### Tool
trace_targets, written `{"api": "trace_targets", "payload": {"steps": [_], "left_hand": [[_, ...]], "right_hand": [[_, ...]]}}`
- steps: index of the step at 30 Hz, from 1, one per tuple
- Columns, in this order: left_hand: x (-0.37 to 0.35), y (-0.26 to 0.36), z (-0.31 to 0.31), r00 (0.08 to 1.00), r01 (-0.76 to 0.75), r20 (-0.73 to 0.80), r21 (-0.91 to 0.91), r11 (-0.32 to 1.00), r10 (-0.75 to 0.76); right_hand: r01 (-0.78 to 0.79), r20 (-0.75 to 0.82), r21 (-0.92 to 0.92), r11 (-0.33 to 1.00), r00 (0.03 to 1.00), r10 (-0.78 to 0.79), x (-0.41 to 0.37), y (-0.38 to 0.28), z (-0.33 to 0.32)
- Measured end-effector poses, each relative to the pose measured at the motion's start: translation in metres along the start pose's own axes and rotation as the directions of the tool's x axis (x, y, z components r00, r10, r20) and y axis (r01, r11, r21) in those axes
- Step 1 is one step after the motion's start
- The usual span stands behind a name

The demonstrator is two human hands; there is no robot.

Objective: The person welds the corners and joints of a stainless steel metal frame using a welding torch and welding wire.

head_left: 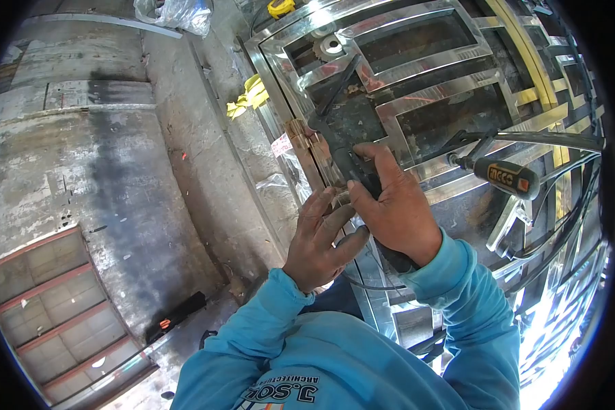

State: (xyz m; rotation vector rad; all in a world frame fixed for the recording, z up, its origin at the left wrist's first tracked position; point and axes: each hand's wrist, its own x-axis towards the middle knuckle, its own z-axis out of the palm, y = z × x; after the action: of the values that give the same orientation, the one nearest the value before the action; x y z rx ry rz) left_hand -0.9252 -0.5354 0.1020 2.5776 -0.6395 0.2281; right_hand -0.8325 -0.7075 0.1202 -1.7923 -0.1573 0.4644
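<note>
My right hand (402, 212) is wrapped over the dark body of an angle grinder (348, 164). Its head points away from me, and a black side handle (339, 85) sticks out beyond it. My left hand (321, 239) is just left of the grinder, fingers spread, with fingertips at the edge of a shiny metal frame (362, 253). Beyond those fingertips, a brownish metal piece (306, 147) lies along the frame's left edge. The grinder's rear end is partly hidden under my right wrist.
Right of my hands is a clamp with a black-and-orange handle (506, 178). Dark cables (560, 239) curve along the right. Yellow crumpled material (248, 97) lies left of the frame, with a yellow tool (280, 8) and clear plastic (178, 15) farther off. A concrete floor (205, 137) stretches left.
</note>
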Motion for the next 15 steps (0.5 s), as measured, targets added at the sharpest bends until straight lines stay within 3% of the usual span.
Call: {"api": "trace_targets", "payload": {"steps": [15], "left_hand": [[-0.0003,-0.0005,0.0003,1.000,-0.011,0.001,0.013,1.000,0.011]], "right_hand": [[0.046,-0.002,-0.016,0.999,0.999,-0.046,0.0006,0.0052,0.0012]]}}
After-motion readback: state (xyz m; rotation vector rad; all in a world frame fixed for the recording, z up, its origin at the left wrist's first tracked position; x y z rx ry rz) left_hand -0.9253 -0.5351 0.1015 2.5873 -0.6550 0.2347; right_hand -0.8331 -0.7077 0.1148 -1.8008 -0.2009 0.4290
